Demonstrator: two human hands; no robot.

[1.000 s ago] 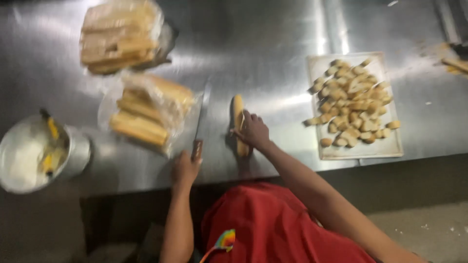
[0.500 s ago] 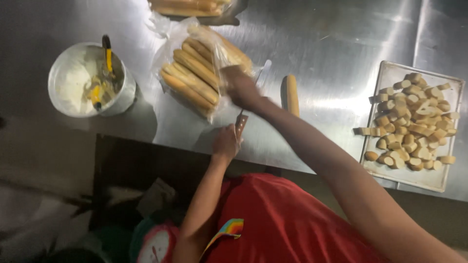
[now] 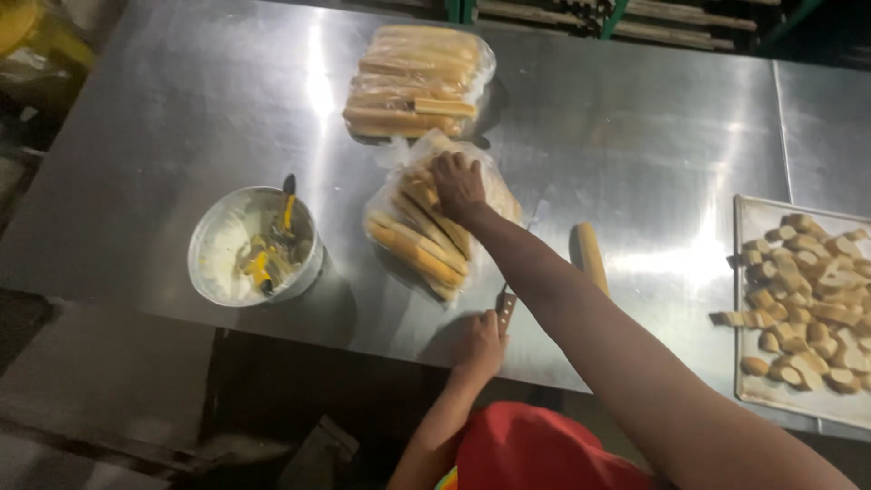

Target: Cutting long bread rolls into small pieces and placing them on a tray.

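Observation:
My right hand (image 3: 458, 184) reaches across the steel table (image 3: 626, 136) into an open plastic bag of long bread rolls (image 3: 426, 245), its fingers curled around a roll at the bag's far end. My left hand (image 3: 481, 347) rests at the table's near edge, closed on the handle of a knife (image 3: 505, 308). My right forearm hides most of the blade. A single bread roll (image 3: 590, 256) lies on the table just right of my forearm.
A second, fuller bag of rolls (image 3: 417, 80) lies farther back. At the left stands a round metal bowl (image 3: 210, 238) holding a brush and yellow spread. A flat tray (image 3: 751, 218) with several cut bread pieces (image 3: 807, 299) sits at the right edge.
My right hand left the single roll, crossed to the open bag and now sits deeper in it. My left hand stayed on the knife. The view shifted right and back.

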